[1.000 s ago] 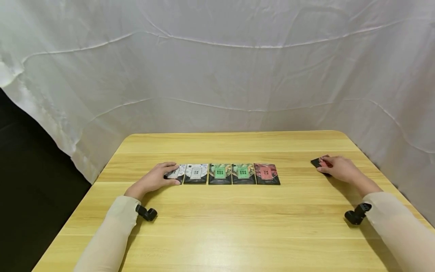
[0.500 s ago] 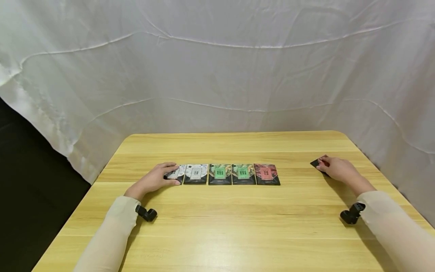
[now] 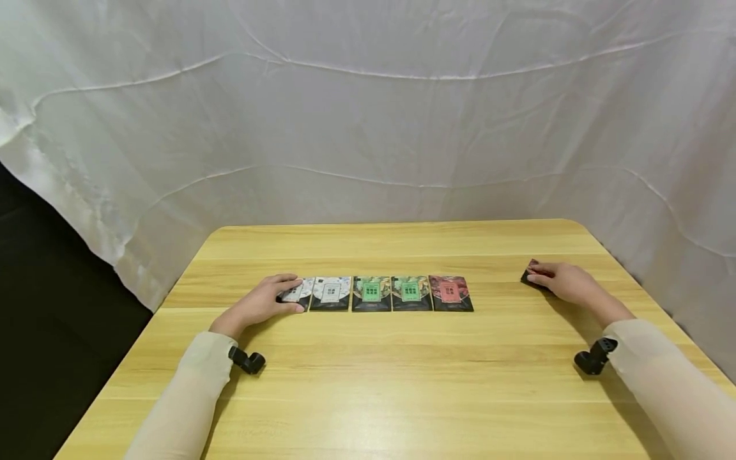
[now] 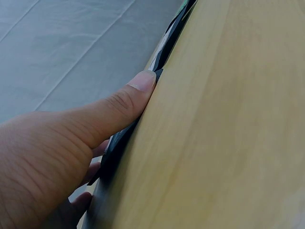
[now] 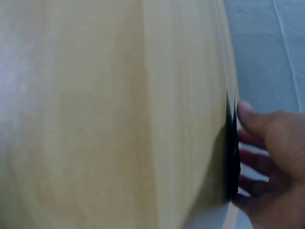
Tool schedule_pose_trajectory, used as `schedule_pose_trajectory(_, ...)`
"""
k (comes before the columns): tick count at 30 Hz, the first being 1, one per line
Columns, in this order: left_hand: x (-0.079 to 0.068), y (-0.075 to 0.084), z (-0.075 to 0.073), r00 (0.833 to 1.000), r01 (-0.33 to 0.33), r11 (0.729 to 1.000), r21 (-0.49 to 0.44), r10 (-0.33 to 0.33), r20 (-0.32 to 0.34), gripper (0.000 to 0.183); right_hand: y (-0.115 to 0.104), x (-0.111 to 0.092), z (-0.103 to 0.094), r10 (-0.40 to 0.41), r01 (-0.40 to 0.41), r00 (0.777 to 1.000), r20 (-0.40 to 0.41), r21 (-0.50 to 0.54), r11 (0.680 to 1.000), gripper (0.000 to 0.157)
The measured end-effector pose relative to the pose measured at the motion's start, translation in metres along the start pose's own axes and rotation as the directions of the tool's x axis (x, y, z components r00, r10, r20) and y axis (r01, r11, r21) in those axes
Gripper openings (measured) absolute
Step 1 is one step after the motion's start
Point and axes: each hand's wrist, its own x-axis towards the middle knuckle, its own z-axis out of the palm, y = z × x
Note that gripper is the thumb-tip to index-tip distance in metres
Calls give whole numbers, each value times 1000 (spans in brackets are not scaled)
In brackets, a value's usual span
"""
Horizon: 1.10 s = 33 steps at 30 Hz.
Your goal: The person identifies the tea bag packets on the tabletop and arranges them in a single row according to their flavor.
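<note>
In the head view, my left hand point(image 3: 266, 300) is at the left end of a row of flat packets. It holds the outermost white-and-black packet point(image 3: 297, 292), thumb along the near edge and fingers at the far side, covering its left part. The left wrist view shows the thumb point(image 4: 121, 102) on that packet's dark edge. At the far right, my right hand point(image 3: 566, 283) grips a red-and-black packet point(image 3: 529, 275), partly hidden by the fingers. From the right wrist, this dark packet point(image 5: 232, 152) appears edge-on, with thumb and fingers along it.
Beside the held white packet lie another white packet point(image 3: 331, 294), two green packets point(image 3: 371, 294) point(image 3: 411, 294) and a red packet point(image 3: 451, 294), side by side on the wooden table point(image 3: 368, 377). A pale curtain point(image 3: 368, 128) hangs behind the table.
My right hand has moved a little to the left with the red-and-black packet, whose angle has turned slightly. The left hand and the row of packets have stayed in place.
</note>
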Motion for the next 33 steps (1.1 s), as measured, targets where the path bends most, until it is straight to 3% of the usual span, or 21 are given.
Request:
schedule_pose_trajectory(18,1,0,-1,1000,-2,1000,12,2,-7,81,-9,2,8,-86,87,996,-20,72,994,71)
schedule_pose_trajectory(33,-1,2,-2,1000,-2,1000,8,2,-1,81,-27,5,14,-173,171,985,17,89,981,70)
